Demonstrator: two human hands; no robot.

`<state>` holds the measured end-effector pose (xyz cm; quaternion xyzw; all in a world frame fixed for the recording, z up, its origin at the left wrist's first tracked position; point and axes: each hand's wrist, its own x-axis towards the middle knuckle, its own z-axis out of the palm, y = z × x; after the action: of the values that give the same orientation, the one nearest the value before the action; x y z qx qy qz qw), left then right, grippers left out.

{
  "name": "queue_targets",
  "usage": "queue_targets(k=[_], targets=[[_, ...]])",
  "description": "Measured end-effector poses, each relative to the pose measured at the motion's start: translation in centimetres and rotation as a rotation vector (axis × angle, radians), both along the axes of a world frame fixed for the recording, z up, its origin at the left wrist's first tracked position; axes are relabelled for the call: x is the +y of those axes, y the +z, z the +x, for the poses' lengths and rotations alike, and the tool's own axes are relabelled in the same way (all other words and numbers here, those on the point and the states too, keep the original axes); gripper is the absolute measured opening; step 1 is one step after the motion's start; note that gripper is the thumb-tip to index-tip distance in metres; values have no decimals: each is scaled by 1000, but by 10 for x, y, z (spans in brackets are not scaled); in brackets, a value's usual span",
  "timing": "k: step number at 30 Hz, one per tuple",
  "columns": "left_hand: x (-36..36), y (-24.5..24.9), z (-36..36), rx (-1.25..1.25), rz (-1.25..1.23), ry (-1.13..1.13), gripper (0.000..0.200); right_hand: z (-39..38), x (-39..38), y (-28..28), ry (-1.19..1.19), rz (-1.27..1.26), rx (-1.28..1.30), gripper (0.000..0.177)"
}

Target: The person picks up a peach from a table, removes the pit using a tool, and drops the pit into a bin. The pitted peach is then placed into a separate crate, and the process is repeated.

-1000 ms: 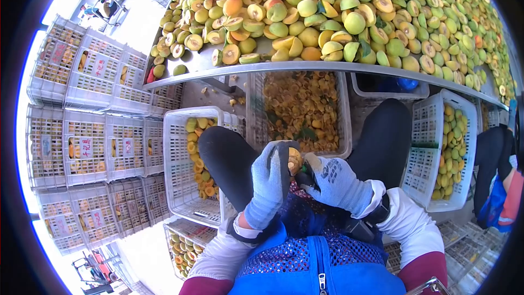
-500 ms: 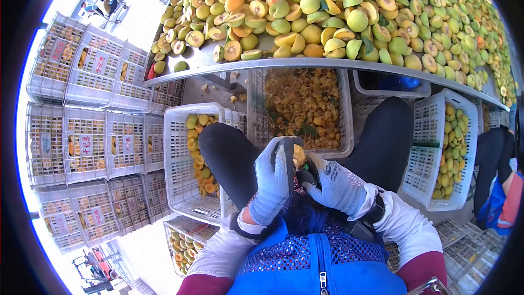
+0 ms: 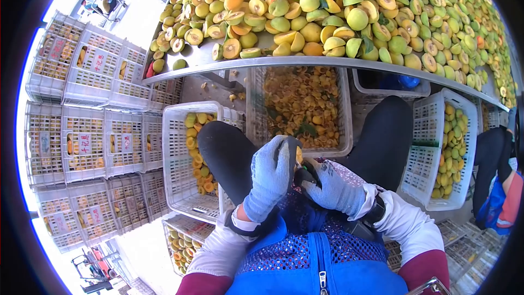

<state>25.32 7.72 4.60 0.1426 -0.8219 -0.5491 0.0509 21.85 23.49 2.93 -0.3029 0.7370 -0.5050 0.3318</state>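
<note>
In front of my lap, my left hand, in a blue-grey glove with dark fingertips, is closed around a piece of yellow apricot. Only a sliver of the fruit shows past the fingers. My right hand, gloved the same way, is closed just beside it, with the fingers pointing at the fruit. Something small with a green spot shows at its dark fingertips, but the glove hides most of it. Below both hands stands a crate of yellow-brown apricot scraps and a few leaves.
A metal table heaped with halved apricots spans the front. A white crate of halves stands left, another crate of greenish fruit right. Stacked crates line the far left. A person's leg is at the right edge.
My left hand has turned slightly and shifted a little left, and less of the apricot shows. The right hand stays nearly in place against it.
</note>
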Motion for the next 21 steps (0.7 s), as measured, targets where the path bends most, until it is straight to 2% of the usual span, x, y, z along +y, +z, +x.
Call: queue_targets(k=[3,5,7,10,12,13,15,18,21], targets=[[2,-6,-1,45,4,26,22,17,-5,-31,-138,-165,-134,30],[3,-12,0,106,-38,38,23,20,-6,-34,-147,-175,-304,28],[3,-20,-1,183,-108,36,22,17,-6,-32,-136,-133,-303,27],[2,-22,0,109,-40,39,22,5,-3,-19,-54,3,-74,27],[-8,-30,0,-57,-59,-44,22,-3,3,-13,35,95,50,27],[-11,-33,1,-141,-64,-85,22,-2,4,-12,37,97,32,28],[-10,-27,-1,-115,-70,-62,21,-2,2,-11,48,92,7,30],[-4,-23,0,-60,-96,-5,20,4,-2,-9,-34,15,-76,33],[2,-24,0,48,-78,24,21,35,-13,-55,-236,-282,-260,33]])
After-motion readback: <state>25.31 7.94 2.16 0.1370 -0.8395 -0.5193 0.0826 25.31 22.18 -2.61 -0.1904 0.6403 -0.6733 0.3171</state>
